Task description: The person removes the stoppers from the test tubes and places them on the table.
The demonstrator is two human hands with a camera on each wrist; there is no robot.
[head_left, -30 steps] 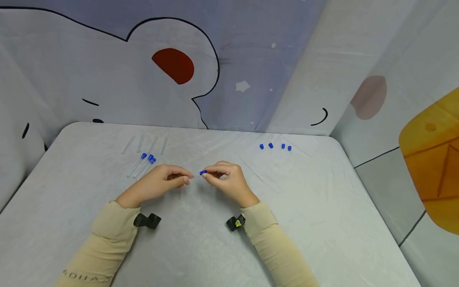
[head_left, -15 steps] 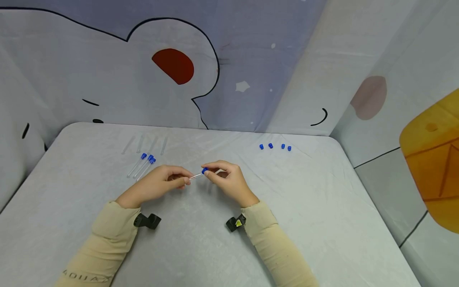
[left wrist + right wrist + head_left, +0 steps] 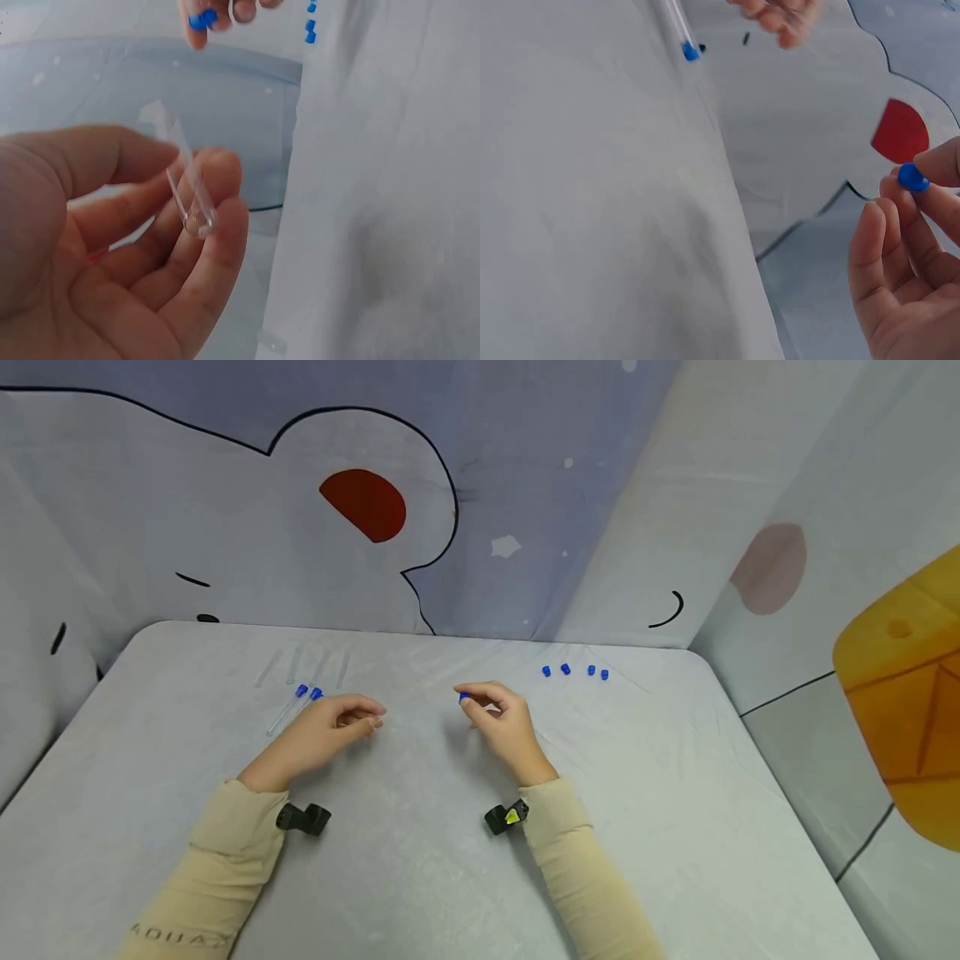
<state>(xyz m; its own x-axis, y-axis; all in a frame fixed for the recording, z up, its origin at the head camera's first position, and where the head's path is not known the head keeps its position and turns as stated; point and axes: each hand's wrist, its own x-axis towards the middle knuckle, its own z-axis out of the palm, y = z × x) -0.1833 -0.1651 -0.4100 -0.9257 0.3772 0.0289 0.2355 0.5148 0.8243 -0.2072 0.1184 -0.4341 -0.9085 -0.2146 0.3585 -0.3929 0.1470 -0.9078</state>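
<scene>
Between thumb and fingers, my left hand (image 3: pixel 322 731) pinches a clear test tube (image 3: pixel 195 202); its rounded end points toward the camera in the left wrist view. My right hand (image 3: pixel 506 727) stands apart to the right, a small blue cap (image 3: pixel 913 178) pinched between its thumb and index fingertip. Both hands are raised over the middle of the table. Capped test tubes (image 3: pixel 283 710) with blue tops lie just behind the left hand, which hides part of them. Farther back is a row of several uncapped clear tubes (image 3: pixel 342 668).
Several loose blue caps (image 3: pixel 566 669) lie near the table's back edge, right of centre. A white cloth covers the table (image 3: pixel 420 860). A printed fabric backdrop (image 3: pixel 525 510) rises right behind it and along both sides.
My right hand has moved right and slightly back with the blue cap, which was at the tube's end and is now apart from it. My left hand has shifted slightly left with the tube.
</scene>
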